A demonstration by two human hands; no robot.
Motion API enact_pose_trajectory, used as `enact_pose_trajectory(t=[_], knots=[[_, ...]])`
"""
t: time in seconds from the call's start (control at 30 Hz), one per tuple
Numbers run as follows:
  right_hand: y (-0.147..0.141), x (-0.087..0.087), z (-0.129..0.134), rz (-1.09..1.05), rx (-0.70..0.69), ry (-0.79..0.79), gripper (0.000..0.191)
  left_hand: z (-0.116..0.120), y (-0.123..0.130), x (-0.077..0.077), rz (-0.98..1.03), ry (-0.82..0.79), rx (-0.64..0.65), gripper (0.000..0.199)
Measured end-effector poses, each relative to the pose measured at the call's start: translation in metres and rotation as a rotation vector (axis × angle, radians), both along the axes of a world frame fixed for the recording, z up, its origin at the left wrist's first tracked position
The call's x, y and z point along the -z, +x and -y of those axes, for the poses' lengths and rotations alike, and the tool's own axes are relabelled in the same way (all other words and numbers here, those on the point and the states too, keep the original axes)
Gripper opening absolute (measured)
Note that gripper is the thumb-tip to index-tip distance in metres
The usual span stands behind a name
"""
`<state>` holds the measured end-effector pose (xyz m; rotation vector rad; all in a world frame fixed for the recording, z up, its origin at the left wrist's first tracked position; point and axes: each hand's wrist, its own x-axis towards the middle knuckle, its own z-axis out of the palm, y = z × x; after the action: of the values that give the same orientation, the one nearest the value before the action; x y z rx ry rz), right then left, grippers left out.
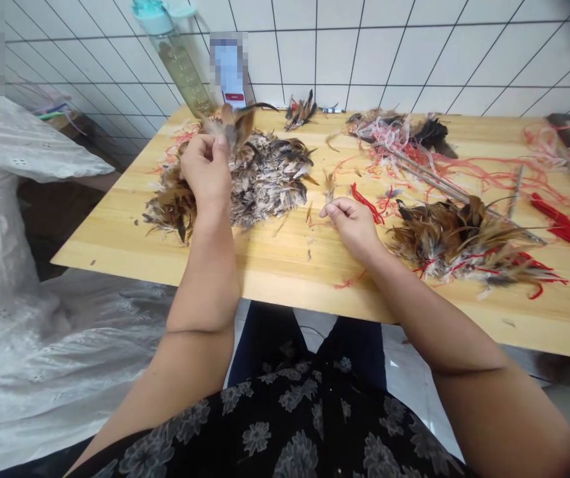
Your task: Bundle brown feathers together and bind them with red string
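My left hand [208, 166] is pinched closed on a brown feather [235, 126], held up over a large pile of brown, grey and black feathers [270, 176]. To the right, my right hand [352, 222] pinches a small pale-brown feather [329, 187] by its lower end, low over the table. Just beyond that hand lies a short bunch of red yarn [367, 202]. Beside my right forearm sits a heap of feather bundles [457, 239], with red yarn around their bases.
Along the wall stand a bottle with a teal lid [180, 60] and a phone [230, 70]. Feathers tangled with pink and white string [389, 136], thin sticks [429, 174] and more red yarn [569, 229] lie on the wooden table [285, 265]. White cloth [10, 219] hangs at the left.
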<state>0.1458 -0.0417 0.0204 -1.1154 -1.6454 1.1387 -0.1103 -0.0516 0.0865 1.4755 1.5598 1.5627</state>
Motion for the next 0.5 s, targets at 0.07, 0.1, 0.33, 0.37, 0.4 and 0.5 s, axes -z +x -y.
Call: enact_pose_trajectory(t=[0.07,0.1,0.33,0.37,0.4,0.5], knots=[[0.0,0.0,0.001,-0.008,0.006,-0.03,0.028,0.0,0.015,0.004,0.07,0.008,0.031,0.044],[0.0,0.0,0.001,-0.011,0.008,-0.036,0.028,-0.001,0.021,0.008,0.107,0.007,0.047,0.044],[0.001,0.008,-0.005,-0.026,0.037,-0.006,0.027,-0.028,0.033,0.063,0.367,-0.053,0.179,0.051],[0.002,0.01,-0.007,-0.029,0.037,-0.003,0.027,-0.03,0.035,0.069,0.363,-0.064,0.222,0.051],[0.002,0.012,-0.009,-0.03,0.036,0.001,0.028,-0.03,0.037,0.075,0.344,-0.078,0.261,0.049],[0.003,0.018,-0.013,-0.03,0.036,0.032,0.029,-0.028,0.043,0.084,0.177,-0.094,0.274,0.044]])
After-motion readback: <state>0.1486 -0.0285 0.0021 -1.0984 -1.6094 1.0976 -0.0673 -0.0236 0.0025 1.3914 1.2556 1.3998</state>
